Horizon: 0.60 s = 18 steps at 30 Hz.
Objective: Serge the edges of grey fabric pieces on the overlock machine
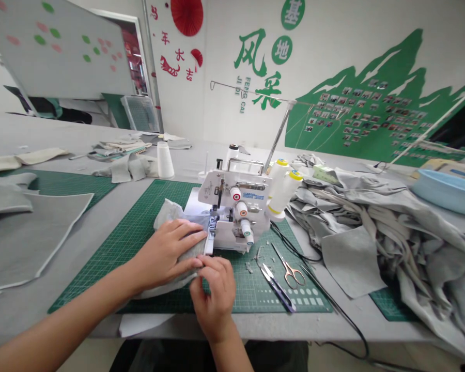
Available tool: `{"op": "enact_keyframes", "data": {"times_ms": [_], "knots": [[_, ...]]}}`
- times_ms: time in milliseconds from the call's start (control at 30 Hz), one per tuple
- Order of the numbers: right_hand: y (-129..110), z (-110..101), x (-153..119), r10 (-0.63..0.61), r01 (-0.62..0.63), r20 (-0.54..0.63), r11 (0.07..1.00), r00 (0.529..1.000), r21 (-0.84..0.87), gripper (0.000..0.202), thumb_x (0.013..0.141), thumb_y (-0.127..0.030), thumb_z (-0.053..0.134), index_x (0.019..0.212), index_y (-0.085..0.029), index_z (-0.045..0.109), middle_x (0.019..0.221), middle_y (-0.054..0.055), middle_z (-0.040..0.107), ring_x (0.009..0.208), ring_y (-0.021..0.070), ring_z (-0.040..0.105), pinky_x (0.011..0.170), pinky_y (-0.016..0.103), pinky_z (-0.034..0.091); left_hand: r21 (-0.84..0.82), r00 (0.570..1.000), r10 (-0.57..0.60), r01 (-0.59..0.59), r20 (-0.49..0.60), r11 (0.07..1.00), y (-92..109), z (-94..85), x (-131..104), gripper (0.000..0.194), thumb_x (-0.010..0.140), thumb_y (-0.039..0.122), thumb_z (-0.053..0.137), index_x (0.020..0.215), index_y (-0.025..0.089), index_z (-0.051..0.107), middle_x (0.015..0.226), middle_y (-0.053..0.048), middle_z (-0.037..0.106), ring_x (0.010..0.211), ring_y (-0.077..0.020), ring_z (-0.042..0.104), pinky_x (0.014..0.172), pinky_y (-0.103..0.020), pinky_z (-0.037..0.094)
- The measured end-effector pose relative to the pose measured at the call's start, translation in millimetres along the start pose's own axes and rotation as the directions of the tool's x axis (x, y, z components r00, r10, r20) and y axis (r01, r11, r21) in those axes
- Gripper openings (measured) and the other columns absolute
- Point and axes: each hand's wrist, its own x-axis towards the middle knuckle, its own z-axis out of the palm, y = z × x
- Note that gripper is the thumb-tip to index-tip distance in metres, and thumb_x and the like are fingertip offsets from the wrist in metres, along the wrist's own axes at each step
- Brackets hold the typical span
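A white overlock sewing machine (232, 206) stands on a green cutting mat (139, 212), its lit needle area facing left. A piece of light grey fabric (166, 212) runs up to the presser foot. My left hand (174, 248) lies flat on this fabric, fingers stretched toward the needle. Just in front of the machine, my right hand (215, 289) pinches the near edge of the fabric between thumb and fingers. The fingertips of both hands are close together there. Part of the fabric is hidden beneath my left hand.
Scissors (290, 268) and thread snips (277, 289) lie right of my hands, beside black cables (290, 243). A heap of grey fabric (356, 227) and a blue basin (449, 191) occupy the right. Thread cones (287, 191) stand behind the machine. Grey cut pieces (34, 232) lie at left.
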Motion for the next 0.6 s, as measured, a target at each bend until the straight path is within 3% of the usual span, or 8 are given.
{"op": "enact_keyframes", "data": {"times_ms": [233,333,400,433,467,500,600], "knots": [[1.0,3.2,-3.9,0.023,-0.023,-0.003,0.997,1.0,0.077,0.027,0.089,0.002,0.053,0.103,-0.02,0.059,0.095,0.007,0.068,0.088,0.0183,0.063,0.077,0.034,0.057,-0.018,1.0,-0.007,0.007,-0.006,1.0,2.5,-2.0,-0.2,0.05,0.095,0.052,0.055,0.136,0.022,0.057,0.138,-0.01,0.059,0.118,-0.0308,0.054,0.099,-0.043,0.041],[1.1,3.7,-5.2,0.014,-0.013,-0.015,0.998,1.0,0.062,0.03,0.089,0.004,0.054,0.107,-0.018,0.061,0.094,0.008,0.066,0.086,0.0184,0.06,0.074,0.033,0.056,-0.167,0.997,-0.073,0.071,-0.003,0.983,3.3,-3.1,1.9,0.045,0.095,0.049,0.056,0.132,0.025,0.06,0.136,-0.008,0.062,0.119,-0.031,0.053,0.103,-0.046,0.039],[1.3,4.1,-6.4,0.009,-0.009,-0.007,0.999,1.0,0.047,0.031,0.09,0.003,0.053,0.111,-0.018,0.062,0.094,0.008,0.065,0.087,0.0189,0.059,0.074,0.034,0.056,-0.424,0.964,-0.267,0.238,-0.009,0.874,-0.9,-4.6,9.9,0.04,0.092,0.05,0.059,0.121,0.024,0.066,0.124,-0.007,0.068,0.115,-0.0308,0.056,0.103,-0.047,0.039],[1.5,4.3,-7.0,0.008,-0.008,-0.001,0.999,1.0,0.044,0.031,0.09,0.003,0.053,0.111,-0.018,0.063,0.094,0.008,0.065,0.087,0.0191,0.059,0.074,0.034,0.056,-0.558,0.922,-0.388,0.322,0.0,0.765,-4.7,-5.5,16.9,0.041,0.09,0.053,0.06,0.117,0.022,0.067,0.117,-0.008,0.069,0.112,-0.0307,0.058,0.103,-0.048,0.04],[1.7,4.7,-7.4,0.007,-0.008,0.004,0.999,1.0,0.042,0.031,0.091,0.003,0.053,0.111,-0.018,0.064,0.094,0.008,0.065,0.088,0.0193,0.059,0.074,0.034,0.056,-0.69,0.852,-0.522,0.394,0.027,0.607,-9.4,-6.3,25.9,0.045,0.087,0.056,0.063,0.114,0.021,0.067,0.112,-0.008,0.07,0.109,-0.031,0.06,0.103,-0.049,0.041],[2.0,5.1,-7.7,0.006,-0.006,0.007,0.999,1.0,0.042,0.03,0.091,0.003,0.053,0.111,-0.018,0.064,0.095,0.008,0.064,0.088,0.0193,0.059,0.075,0.034,0.055,-0.754,0.804,-0.594,0.414,0.039,0.51,-14.7,-7.2,36.7,0.053,0.086,0.062,0.061,0.117,0.019,0.064,0.112,-0.009,0.069,0.107,-0.0315,0.061,0.102,-0.05,0.042],[2.7,6.5,-7.3,0.0,0.0,-0.003,0.999,1.0,0.05,0.03,0.091,0.003,0.053,0.109,-0.018,0.065,0.096,0.008,0.064,0.089,0.0192,0.059,0.076,0.034,0.055,-0.845,0.8,-0.59,0.385,0.107,0.37,-28.8,-10.9,73.9,0.068,0.09,0.073,0.04,0.119,0.017,0.063,0.115,-0.013,0.07,0.11,-0.0317,0.064,0.099,-0.048,0.048]]}}
